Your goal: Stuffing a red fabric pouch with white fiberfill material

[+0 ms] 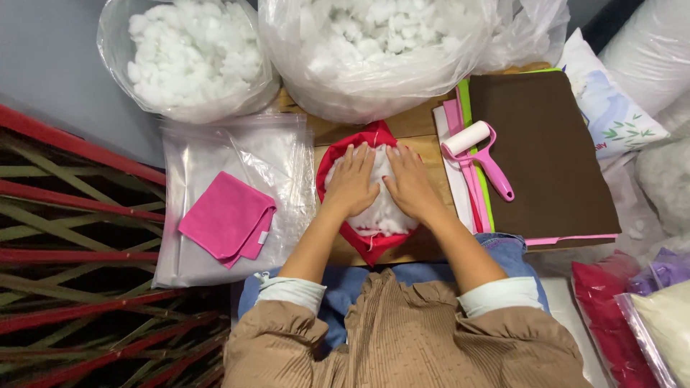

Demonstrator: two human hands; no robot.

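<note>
Stuffing, white and fluffy, sits heaped inside one red fabric cover on the wooden board, right in front of the person. Both hands are flat on it: the left hand lies with fingers spread and palm down on the left half of the white fill, and the right hand does the same on the right half, thumbs nearly meeting in the middle. Neither hand pinches anything; both just press on the fluff.

Count outward: two big clear plastic bags of the same white fill, one at top left and a larger one at top centre, its bulge just touching the cover's upper tip. One pink cloth, folded, lies on a flat stack of clear plastic bags just left of the cover. One pink lint roller rests on a stack of coloured felt sheets topped by a brown sheet, just right of the right hand.

Bare board shows only as narrow strips beside and above the cover; things crowd every side.
</note>
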